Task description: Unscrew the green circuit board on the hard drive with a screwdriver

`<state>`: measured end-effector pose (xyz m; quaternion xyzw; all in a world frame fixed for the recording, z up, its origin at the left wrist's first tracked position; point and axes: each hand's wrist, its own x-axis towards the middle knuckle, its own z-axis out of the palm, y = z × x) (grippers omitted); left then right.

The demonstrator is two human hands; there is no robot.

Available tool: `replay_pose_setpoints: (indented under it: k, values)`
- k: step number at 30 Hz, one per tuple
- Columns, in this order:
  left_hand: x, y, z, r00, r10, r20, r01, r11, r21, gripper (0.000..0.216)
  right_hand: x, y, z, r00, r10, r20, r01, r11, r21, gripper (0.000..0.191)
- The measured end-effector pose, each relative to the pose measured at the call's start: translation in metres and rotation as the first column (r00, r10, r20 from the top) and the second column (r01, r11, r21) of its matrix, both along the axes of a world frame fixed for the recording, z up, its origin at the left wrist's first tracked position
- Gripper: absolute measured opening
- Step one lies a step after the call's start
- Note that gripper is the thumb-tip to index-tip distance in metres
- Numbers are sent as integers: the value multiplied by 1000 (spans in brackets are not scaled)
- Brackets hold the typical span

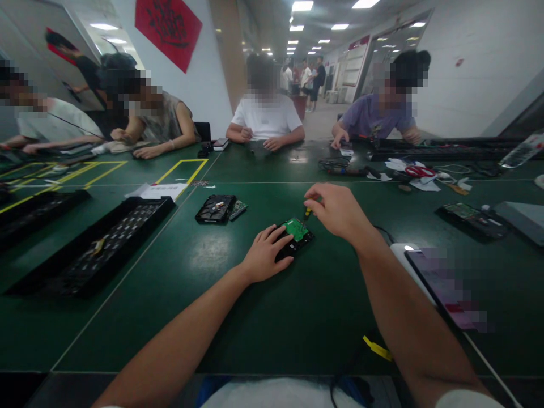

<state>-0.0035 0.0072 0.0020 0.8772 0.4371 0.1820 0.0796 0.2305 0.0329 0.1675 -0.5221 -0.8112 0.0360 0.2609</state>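
we have a small black case [297,247] at the middle of the frame, lying flat on the dark green counter [191,334], with a green board [296,228] showing on its upper side. our left hand [267,254] lies over the left part of the case, fingers spread and resting on it, not wrapped round it. our right hand [335,211], just above and to the right, has thumb and fingers pinched on a driver [307,213], whose thin shaft points down at the board. we cannot tell whether the tip sits in a screw.

as we judge it, the work on this case is partway: the board is exposed and the driver is at it, yet the board sits in the case, so freeing or fastening it looks unfinished. we cannot tell which, nor count any screws.

left of centre lies a black unit [215,209] with a loose board [238,210] just beside its right edge; that one looks taken apart. at the right of the frame is another unit [471,221] with a board showing, well apart from our hands. a long black tray [91,272] stands at the left.
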Motion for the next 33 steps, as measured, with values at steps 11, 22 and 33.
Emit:
replay_pose_setpoints:
  k: [11,22,33]
  values:
    - [0,-1,2,1000,1,-4,-1,1000,-5,69,-2,0,-1,998,64,4,-65,998,16,17]
    - [0,-1,4,1000,-5,4,5,1000,-19,71,2,-1,2,1000,-15,-10,14,999,-49,15]
    - [0,-2,5,1000,-1,-17,1,1000,-10,68,-2,-2,3,998,67,3,-67,997,-42,20]
